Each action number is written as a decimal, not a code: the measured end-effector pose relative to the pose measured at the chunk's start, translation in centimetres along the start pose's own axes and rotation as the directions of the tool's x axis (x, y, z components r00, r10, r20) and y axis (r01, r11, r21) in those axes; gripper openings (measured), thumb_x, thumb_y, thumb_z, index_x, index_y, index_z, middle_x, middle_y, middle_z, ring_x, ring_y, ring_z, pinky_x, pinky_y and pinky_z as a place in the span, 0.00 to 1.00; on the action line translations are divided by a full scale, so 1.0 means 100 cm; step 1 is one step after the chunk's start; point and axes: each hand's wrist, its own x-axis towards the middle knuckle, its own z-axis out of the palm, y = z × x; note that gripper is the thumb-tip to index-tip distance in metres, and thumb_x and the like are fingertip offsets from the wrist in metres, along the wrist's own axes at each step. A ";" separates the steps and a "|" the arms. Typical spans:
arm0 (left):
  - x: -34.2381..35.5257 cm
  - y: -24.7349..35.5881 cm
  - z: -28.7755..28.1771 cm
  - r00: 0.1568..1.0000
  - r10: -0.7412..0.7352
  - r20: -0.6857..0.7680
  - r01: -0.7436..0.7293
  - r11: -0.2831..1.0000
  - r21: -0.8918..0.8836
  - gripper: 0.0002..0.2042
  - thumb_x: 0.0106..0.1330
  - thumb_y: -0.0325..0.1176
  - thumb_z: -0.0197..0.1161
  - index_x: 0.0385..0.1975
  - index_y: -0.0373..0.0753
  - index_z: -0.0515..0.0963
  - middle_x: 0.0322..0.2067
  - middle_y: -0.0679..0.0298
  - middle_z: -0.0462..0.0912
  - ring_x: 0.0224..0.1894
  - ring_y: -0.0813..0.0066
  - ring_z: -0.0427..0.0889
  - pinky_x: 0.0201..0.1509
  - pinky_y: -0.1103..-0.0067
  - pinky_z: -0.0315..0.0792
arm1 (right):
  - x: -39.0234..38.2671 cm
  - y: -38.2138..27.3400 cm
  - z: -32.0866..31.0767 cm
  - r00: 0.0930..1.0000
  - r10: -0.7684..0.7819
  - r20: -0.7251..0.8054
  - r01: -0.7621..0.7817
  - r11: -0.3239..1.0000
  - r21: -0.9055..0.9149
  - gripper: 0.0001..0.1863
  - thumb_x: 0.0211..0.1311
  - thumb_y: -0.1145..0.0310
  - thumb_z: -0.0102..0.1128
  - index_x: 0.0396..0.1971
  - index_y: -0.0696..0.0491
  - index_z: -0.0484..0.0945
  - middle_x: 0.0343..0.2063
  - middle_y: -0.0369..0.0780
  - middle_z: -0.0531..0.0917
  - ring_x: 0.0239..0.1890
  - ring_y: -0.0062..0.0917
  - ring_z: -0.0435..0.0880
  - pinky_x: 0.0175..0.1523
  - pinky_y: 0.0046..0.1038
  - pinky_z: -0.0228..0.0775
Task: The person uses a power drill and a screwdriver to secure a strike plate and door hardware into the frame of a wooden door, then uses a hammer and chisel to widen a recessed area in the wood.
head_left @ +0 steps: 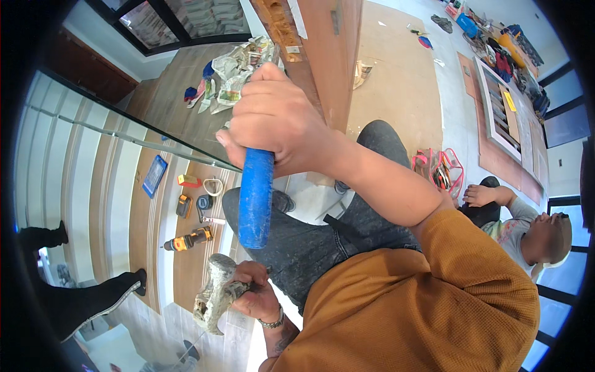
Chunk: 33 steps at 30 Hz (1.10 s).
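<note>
A tool with a blue, scuffed cylindrical handle point(255, 204) hangs from my right hand point(273, 118). The fist is wrapped round the handle's upper part and hides whatever lies beyond it. Lower down, my left hand point(257, 294), with a metal band at the wrist, is closed on a hammer. The head of this hammer point(217, 291) is pale and caked with grey-white residue, and its grip is mostly hidden by the fingers. The hammer head and the blue handle's end are apart. My bent legs in dark trousers point(297, 248) lie beneath both.
Wooden steps point(149, 235) carry a cordless drill point(186, 240), a tape measure point(204, 201) and a blue flat case point(155, 175). A glass panel point(136, 136) borders them. Crumpled newspaper point(238, 74) lies by a wooden panel point(328, 68). A tool bag point(437, 170) and another person point(520, 229) are at right.
</note>
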 end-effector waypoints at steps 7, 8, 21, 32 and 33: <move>0.002 0.000 0.003 1.000 -0.020 -0.017 0.019 0.999 -0.031 0.29 0.67 0.63 0.61 0.36 0.37 0.67 0.21 0.64 0.68 0.19 0.77 0.65 0.20 0.80 0.58 | 0.001 0.006 0.001 0.999 0.014 0.029 -0.013 0.999 -0.048 0.18 0.46 0.75 0.70 0.13 0.50 0.65 0.14 0.35 0.68 0.19 0.31 0.70 0.33 0.33 0.60; 0.002 -0.001 0.003 1.000 -0.021 -0.015 0.021 0.999 -0.030 0.29 0.67 0.63 0.61 0.36 0.37 0.67 0.21 0.64 0.68 0.19 0.77 0.65 0.20 0.80 0.58 | 0.001 0.006 0.001 1.000 0.014 0.021 -0.013 0.999 -0.050 0.18 0.46 0.75 0.70 0.13 0.49 0.64 0.14 0.35 0.68 0.19 0.31 0.70 0.33 0.33 0.60; 0.004 -0.007 0.013 0.996 0.029 0.090 -0.019 0.994 -0.112 0.27 0.70 0.63 0.55 0.37 0.40 0.65 0.21 0.66 0.63 0.19 0.78 0.61 0.20 0.81 0.56 | 0.000 0.017 -0.004 0.999 0.029 0.044 -0.030 0.999 0.032 0.14 0.44 0.71 0.72 0.16 0.46 0.71 0.16 0.32 0.71 0.22 0.28 0.73 0.38 0.31 0.58; 0.003 0.002 0.026 0.995 -0.027 0.092 0.043 0.983 -0.177 0.25 0.68 0.60 0.61 0.39 0.39 0.73 0.23 0.66 0.65 0.23 0.74 0.62 0.27 0.78 0.59 | 0.001 0.018 -0.010 0.995 0.078 0.066 -0.076 0.996 -0.039 0.13 0.36 0.68 0.74 0.18 0.43 0.75 0.18 0.30 0.75 0.25 0.27 0.77 0.42 0.32 0.59; 0.005 0.001 0.027 0.996 0.014 0.088 -0.003 0.992 -0.128 0.25 0.69 0.60 0.58 0.38 0.39 0.69 0.22 0.66 0.64 0.21 0.76 0.62 0.24 0.79 0.58 | 0.001 0.018 -0.010 0.994 0.076 0.076 -0.073 0.996 -0.046 0.13 0.36 0.67 0.74 0.18 0.43 0.74 0.18 0.31 0.75 0.25 0.27 0.77 0.42 0.32 0.59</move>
